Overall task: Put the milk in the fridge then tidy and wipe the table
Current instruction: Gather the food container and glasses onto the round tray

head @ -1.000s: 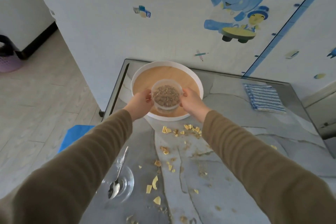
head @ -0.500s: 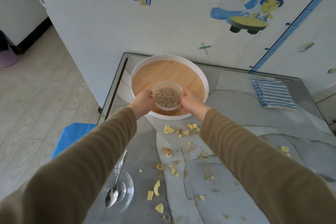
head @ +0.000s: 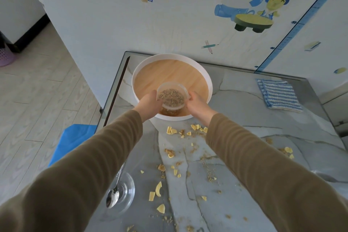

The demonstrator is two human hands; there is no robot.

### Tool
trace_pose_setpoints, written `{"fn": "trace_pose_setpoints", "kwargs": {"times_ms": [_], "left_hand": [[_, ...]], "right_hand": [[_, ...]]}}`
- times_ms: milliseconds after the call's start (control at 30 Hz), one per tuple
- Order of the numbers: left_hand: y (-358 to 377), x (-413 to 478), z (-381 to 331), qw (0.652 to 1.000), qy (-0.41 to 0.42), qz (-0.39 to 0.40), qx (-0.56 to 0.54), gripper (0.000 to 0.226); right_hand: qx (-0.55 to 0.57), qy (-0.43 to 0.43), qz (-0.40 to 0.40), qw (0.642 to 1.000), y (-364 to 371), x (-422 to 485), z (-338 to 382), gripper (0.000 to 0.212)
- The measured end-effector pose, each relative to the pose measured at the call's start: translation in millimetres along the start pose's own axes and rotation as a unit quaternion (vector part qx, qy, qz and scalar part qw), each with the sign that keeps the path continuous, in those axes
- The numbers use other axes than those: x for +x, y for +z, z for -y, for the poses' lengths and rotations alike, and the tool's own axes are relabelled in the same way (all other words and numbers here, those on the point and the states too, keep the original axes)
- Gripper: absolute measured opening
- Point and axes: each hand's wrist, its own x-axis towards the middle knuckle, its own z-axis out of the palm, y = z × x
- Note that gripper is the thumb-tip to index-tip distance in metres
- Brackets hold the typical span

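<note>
Low at the left edge of the table (head: 244, 118), close under the left sleeve, a glass bowl (head: 130, 190) sits with a spoon (head: 113, 197) leaning in it. That is one hazard: an arm drawn back carelessly could clip the spoon handle and send the bowl off the edge to the floor. Further up, the left hand (head: 148, 104) curls its fingers round one side of a clear tub (head: 172, 98) filled with brown grain. The tub has no lid and is over the near part of the round tray (head: 169, 56), though I cannot tell whether its base touches the wood. The right hand (head: 197, 104) grips the opposite side. Any tilt, or a knock against the tray's raised white rim, would probably spill grain onto a surface already strewn with yellow flakes and crumbs (head: 173, 131) between the arms. Sleeves dragging through that litter could push it over the table's edge. Far right, a striped cloth (head: 279, 93) lies flat and well apart, ready for wiping. No milk is in view, so I judge the tidying step is underway.
</note>
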Motion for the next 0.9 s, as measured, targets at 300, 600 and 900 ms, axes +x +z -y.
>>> {"fn": "trace_pose_setpoints", "kwargs": {"times_ms": [300, 600, 900], "left_hand": [[-8.1, -53.7, -23.8, 0.998, 0.047, -0.028, 0.016, 0.039], [-13.6, -151.7, -11.7, 0.992, 0.072, -0.072, -0.076, 0.006], [-20.3, -228.8, 51.9, 0.976, -0.069, -0.156, -0.133, 0.037]], "right_hand": [[-0.003, -0.015, -0.003, 1.000, -18.4, -65.6, 16.8, 0.045], [0.020, 0.000, 0.021, 1.000, 1.2, -137.9, 5.7, 0.046], [0.052, -0.001, 0.084, 0.995, 55.9, -182.8, -5.0, 0.040]]}}
